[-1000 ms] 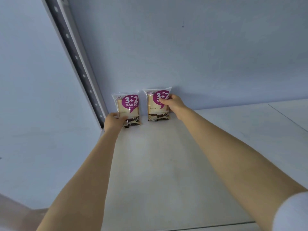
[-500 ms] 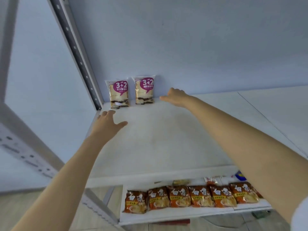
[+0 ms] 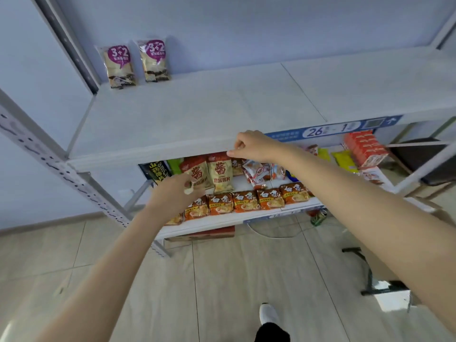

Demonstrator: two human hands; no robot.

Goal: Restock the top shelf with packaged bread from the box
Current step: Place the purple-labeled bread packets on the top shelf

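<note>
Two clear plastic bread packets (image 3: 120, 66) with purple "3+2" labels stand upright, side by side, in the back left corner of the white top shelf (image 3: 222, 107), their backs against the pale blue wall (image 3: 246, 28). With only these two placed, most of the restocking looks to lie ahead.

The left hand (image 3: 172, 193) hangs below the shelf's front edge, fingers loosely curled, with nothing plainly in it — a pale blur at the fingertips is too smeared to read. The right hand (image 3: 254, 146) sits just at the front edge near its middle, fingers curled in, thumb and forefinger close together, gripping nothing that I can make out. The box is not in view.

Risks, as I judge them: the standing packets are light and only leaning, so a new packet slid in hard beside them could tip the row forward. Soft bread will squash under a tight grip. The black metal stand (image 3: 351, 250) on the tiled floor lies near the feet — a turn made while looking up could catch it
</note>
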